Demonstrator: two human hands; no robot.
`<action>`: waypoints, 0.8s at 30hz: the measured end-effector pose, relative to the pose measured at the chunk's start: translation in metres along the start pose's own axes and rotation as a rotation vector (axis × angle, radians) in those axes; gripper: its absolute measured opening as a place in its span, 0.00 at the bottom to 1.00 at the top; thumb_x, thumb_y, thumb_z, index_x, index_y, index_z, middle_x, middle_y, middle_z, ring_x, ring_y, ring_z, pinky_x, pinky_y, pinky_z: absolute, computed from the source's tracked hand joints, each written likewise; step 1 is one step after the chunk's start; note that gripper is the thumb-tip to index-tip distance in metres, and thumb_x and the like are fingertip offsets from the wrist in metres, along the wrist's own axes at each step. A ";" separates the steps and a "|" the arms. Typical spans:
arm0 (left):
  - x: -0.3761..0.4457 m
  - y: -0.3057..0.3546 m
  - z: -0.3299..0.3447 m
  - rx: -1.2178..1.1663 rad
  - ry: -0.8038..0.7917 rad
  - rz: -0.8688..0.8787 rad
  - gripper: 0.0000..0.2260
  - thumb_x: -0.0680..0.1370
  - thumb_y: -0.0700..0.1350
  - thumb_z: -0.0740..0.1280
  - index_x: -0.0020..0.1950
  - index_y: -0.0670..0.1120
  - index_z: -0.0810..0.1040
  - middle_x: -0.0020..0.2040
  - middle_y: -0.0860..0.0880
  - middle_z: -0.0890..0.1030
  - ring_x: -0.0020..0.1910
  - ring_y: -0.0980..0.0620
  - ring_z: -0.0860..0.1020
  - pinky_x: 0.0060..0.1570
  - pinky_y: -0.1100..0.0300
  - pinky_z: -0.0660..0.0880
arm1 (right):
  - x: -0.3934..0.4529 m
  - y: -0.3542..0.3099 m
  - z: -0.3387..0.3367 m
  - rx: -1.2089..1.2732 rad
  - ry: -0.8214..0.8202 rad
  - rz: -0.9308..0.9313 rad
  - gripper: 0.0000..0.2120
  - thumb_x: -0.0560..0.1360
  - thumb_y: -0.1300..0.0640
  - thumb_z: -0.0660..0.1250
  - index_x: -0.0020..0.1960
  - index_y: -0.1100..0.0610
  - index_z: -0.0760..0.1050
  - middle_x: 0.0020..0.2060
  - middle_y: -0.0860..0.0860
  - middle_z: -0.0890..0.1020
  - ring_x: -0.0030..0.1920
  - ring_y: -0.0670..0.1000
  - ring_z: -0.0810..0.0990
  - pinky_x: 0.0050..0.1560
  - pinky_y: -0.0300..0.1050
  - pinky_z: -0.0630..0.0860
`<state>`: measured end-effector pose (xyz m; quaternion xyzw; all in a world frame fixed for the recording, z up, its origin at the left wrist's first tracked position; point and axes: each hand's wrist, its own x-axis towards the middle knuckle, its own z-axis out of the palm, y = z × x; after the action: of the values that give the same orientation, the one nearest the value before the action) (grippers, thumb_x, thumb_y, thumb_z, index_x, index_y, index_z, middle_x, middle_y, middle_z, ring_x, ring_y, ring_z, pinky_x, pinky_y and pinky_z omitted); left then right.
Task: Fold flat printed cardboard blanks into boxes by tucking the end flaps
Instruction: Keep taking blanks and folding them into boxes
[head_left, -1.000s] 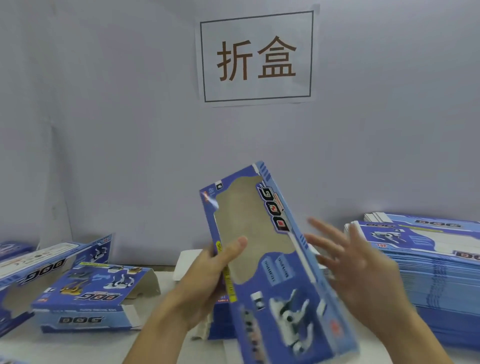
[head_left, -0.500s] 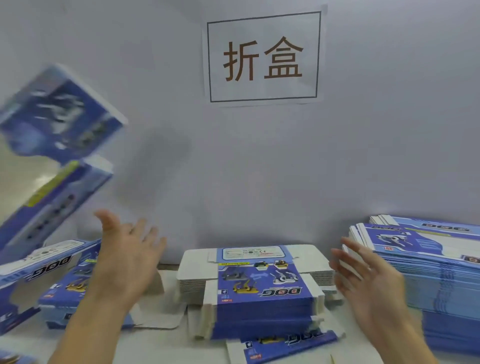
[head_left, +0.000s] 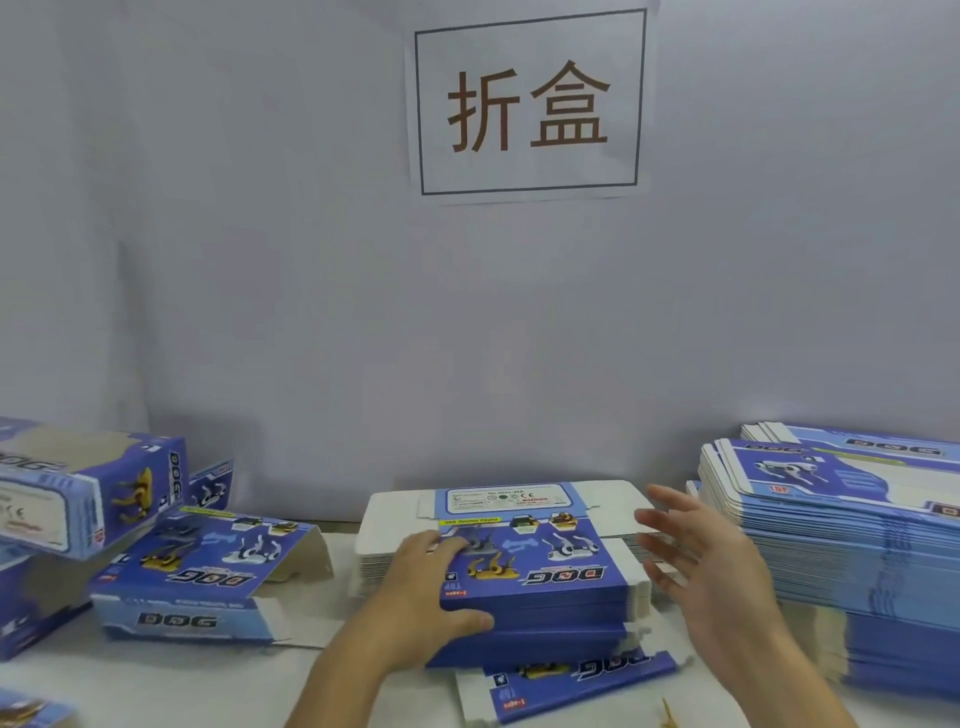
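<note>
Blue printed cardboard blanks lie in a flat centre stack (head_left: 524, 566) on the white surface (head_left: 171, 675), directly in front of you, with the word DOG and dog figures on the top sheet. Your left hand (head_left: 421, 592) rests on the stack's near left corner: the fingers (head_left: 447, 545) lie fairly straight across the top sheet, and the thumb (head_left: 467, 621) presses against the near edge. Your right hand (head_left: 706, 577) hovers just right of the stack, palm turned left, fingers spread apart and holding nothing; it is blurred. A single blank (head_left: 571, 686) pokes out from under the stack on the near side. At the far right stands a taller pile of blanks (head_left: 852, 551), well apart from your left hand. On the left, one folded box (head_left: 202, 577) lies on the surface with an end flap open, and another folded box (head_left: 88, 499) sits tilted above it at the left edge. A white sign (head_left: 530, 101) with two brown characters hangs on the grey wall (head_left: 260, 260) beyond.
</note>
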<state>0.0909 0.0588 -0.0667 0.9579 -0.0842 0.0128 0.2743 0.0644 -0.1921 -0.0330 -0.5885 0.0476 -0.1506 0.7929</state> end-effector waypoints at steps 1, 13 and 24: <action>0.000 -0.001 0.000 0.022 0.009 0.003 0.40 0.75 0.61 0.71 0.80 0.59 0.52 0.81 0.55 0.45 0.80 0.53 0.47 0.75 0.52 0.59 | 0.000 0.001 0.001 -0.012 -0.001 -0.001 0.11 0.79 0.60 0.62 0.52 0.53 0.83 0.46 0.55 0.85 0.48 0.55 0.81 0.48 0.51 0.75; 0.003 0.008 -0.010 0.228 0.032 0.010 0.30 0.73 0.62 0.72 0.74 0.59 0.70 0.73 0.54 0.71 0.70 0.52 0.67 0.71 0.52 0.64 | 0.003 0.019 0.009 -0.328 -0.019 0.011 0.13 0.81 0.62 0.61 0.48 0.51 0.84 0.43 0.52 0.85 0.45 0.55 0.81 0.38 0.45 0.75; 0.003 0.010 -0.019 0.049 0.051 0.060 0.14 0.82 0.54 0.63 0.67 0.56 0.79 0.68 0.52 0.76 0.63 0.53 0.73 0.54 0.61 0.70 | 0.000 0.020 0.011 -0.240 -0.025 -0.092 0.15 0.79 0.66 0.61 0.47 0.51 0.84 0.39 0.53 0.85 0.39 0.52 0.82 0.40 0.47 0.77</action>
<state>0.0925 0.0599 -0.0448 0.9607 -0.1055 0.0474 0.2523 0.0708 -0.1772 -0.0485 -0.6825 0.0286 -0.1727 0.7096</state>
